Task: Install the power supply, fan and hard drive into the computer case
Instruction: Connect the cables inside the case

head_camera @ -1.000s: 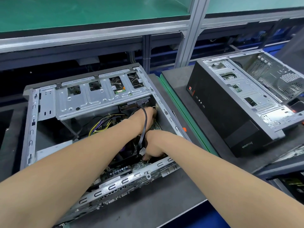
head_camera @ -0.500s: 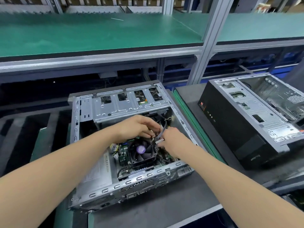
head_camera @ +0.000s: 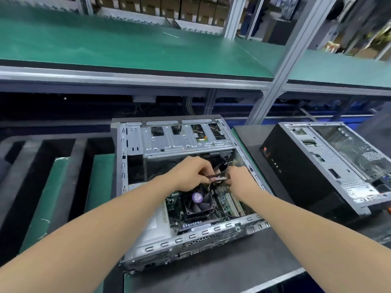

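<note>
Right, pinched a dark cable [head_camera: 219, 178] from nine o'clock with the left hand [head_camera: 190, 173], gripped its other end from three with the right hand [head_camera: 241, 180]. Ran nine-to-three, just above the fan [head_camera: 198, 203] at six, inside the computer case [head_camera: 190, 236].

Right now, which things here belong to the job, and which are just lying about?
In the job: open case; black cable, held by left hand and right hand; cooler fan.
Lying about: second case; green shelf; stacked boxes.
</note>
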{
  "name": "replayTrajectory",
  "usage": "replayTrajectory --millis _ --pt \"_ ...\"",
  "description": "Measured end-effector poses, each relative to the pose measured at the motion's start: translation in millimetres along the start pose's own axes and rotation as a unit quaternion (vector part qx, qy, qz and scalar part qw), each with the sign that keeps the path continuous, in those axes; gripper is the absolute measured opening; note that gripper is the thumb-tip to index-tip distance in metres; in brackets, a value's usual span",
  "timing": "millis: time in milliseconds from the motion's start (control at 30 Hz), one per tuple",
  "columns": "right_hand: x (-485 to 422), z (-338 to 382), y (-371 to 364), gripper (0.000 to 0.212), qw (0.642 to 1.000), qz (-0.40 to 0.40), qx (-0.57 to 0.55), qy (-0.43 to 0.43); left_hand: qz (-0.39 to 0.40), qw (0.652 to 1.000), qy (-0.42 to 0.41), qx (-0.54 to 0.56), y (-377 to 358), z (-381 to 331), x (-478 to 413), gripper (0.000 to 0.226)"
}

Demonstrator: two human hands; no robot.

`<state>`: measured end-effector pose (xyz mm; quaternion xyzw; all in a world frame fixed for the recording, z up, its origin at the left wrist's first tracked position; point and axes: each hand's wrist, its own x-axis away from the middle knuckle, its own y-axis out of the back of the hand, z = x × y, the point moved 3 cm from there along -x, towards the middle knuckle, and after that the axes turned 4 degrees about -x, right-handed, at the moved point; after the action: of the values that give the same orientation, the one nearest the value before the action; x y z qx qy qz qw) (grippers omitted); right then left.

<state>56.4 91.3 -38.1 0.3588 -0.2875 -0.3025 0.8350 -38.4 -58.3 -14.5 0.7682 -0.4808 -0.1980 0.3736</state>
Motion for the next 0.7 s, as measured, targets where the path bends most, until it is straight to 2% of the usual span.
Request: replayTrajectory --millis 33,67,100,167,233,300,367,433,500,533,600,633,700 --pt "-3 -8 -3 0.013 0.993 0.03 -0.098 -0.059 -0.04 0.999 0.011 0.001 0 2 -2 0.017" --pt "-4 -11 -3 0.017 0.991 0.027 -0.116 -0.061 -0.073 0.997 0.022 0.005 -1 3 -4 0.023" --pt "-2 -10 -1 0.019 0.99 0.041 -0.105 -0.083 -0.096 0.995 0.033 0.011 -1 5 -4 0.028" --pt "-3 -10 -3 0.023 0.995 0.019 -0.068 -0.064 -0.102 0.993 0.054 0.034 0 10 -5 0.03" --pt "1 -6 -1 0.022 0.996 0.005 -0.064 -0.065 -0.06 0.994 0.065 0.06 -3 12 -5 0.029" --pt "0 -7 0 0.019 0.996 -0.008 -0.071 -0.048 -0.016 0.995 0.073 0.06 -8 9 -5 0.038" --pt "1 -1 -1 0.016 0.997 -0.014 -0.062 -0.043 0.03 0.997 0.065 0.007 -13 4 -9 0.052" --pt "-6 2 -4 0.013 0.994 -0.019 -0.11 -0.021 0.085 0.992 0.053 -0.074 -19 1 -13 0.064" --pt "-13 5 -6 0.02 0.999 -0.014 -0.051 0.013 0.121 0.982 0.058 -0.134 -23 0 -17 0.07" --pt "-15 7 -5 0.018 0.998 -0.019 0.022 0.057 0.13 0.978 0.067 -0.147 -24 2 -19 0.073" --pt "-19 7 -10 0.018 0.986 0.002 0.099 0.138 0.135 0.977 0.088 -0.14 -23 5 -22 0.076" --pt "-23 6 -12 0.02 0.983 -0.003 0.09 0.158 0.131 0.979 0.098 -0.122 -22 6 -24 0.073" --pt "-28 3 -14 0.023 0.99 -0.065 -0.051 0.115 0.115 0.984 0.111 -0.074 -20 8 -27 0.066"
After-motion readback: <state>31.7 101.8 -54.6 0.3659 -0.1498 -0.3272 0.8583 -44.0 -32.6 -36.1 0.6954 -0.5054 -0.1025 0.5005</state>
